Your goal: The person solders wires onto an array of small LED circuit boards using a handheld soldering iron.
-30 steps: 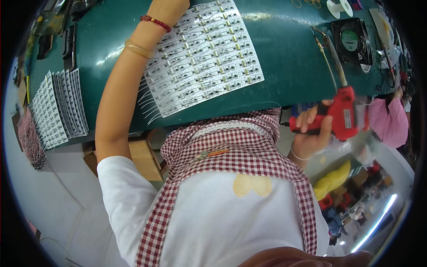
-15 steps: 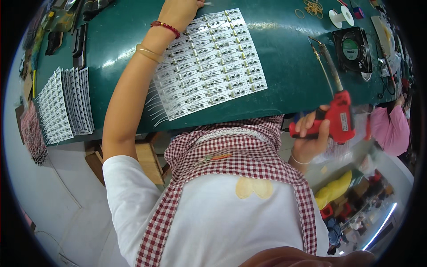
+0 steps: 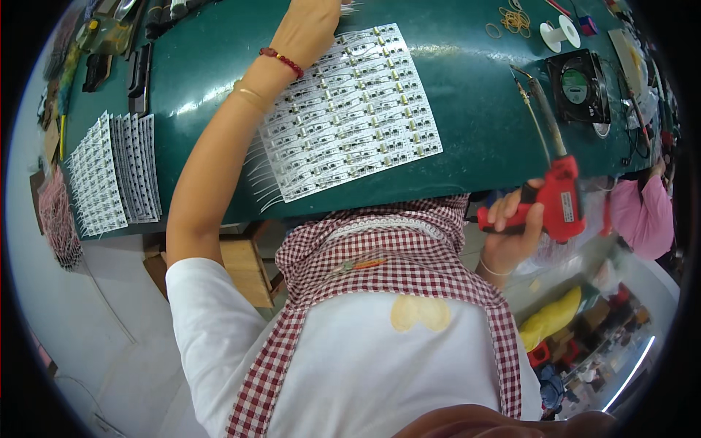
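My right hand [image 3: 513, 226] is wrapped round the handle of a red soldering gun [image 3: 567, 201], held at the table's front edge. A long metal barrel and a thin feed tube rise from the gun toward the fan. My left arm reaches across to the far edge of a white circuit board panel [image 3: 358, 109] covered with rows of small parts. At that edge my left hand [image 3: 310, 31] is closed, its fingertips at thin white wires [image 3: 352, 9]; the top of the picture cuts part of them off. More white wires stick out from the panel's left side.
Stacked circuit board panels [image 3: 98, 179] stand on the left of the green table [image 3: 467, 95]. A bundle of pinkish wires [image 3: 58, 226] hangs at its left edge. Far right are a black fan [image 3: 577, 87], a white spool [image 3: 561, 33] and rubber bands [image 3: 515, 22]. A person in pink [image 3: 642, 212] sits beyond.
The whole view has shifted slightly. My left hand is a little farther right along the panel's far edge, with more white wires showing at its fingertips. The soldering gun stays in my right hand.
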Available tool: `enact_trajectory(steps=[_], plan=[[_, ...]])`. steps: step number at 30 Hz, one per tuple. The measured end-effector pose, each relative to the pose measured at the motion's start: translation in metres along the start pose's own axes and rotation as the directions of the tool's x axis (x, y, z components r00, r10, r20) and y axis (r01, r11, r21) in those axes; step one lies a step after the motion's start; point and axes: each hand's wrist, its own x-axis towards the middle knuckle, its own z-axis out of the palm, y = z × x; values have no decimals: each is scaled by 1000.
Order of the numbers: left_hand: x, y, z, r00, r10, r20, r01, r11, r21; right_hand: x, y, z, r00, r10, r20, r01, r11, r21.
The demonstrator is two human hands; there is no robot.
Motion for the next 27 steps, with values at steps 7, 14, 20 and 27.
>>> enact_trajectory(steps=[7, 14, 20, 27], plan=[[5, 67, -27, 990, -139, 13, 139, 973, -186, 10, -10, 21, 999, 39, 16, -39, 999, 4], [-29, 184, -66, 910, -291, 295, 411, 725, -552, 13, -8, 63, 916, 350, 197, -329, 935, -131], [-29, 216, -74, 892, -319, 320, 451, 674, -584, 4, -12, 61, 933, 322, 159, -308, 946, -103], [-28, 218, -67, 927, -300, 226, 376, 734, -565, 3, -19, 59, 942, 303, 142, -304, 953, -14]])
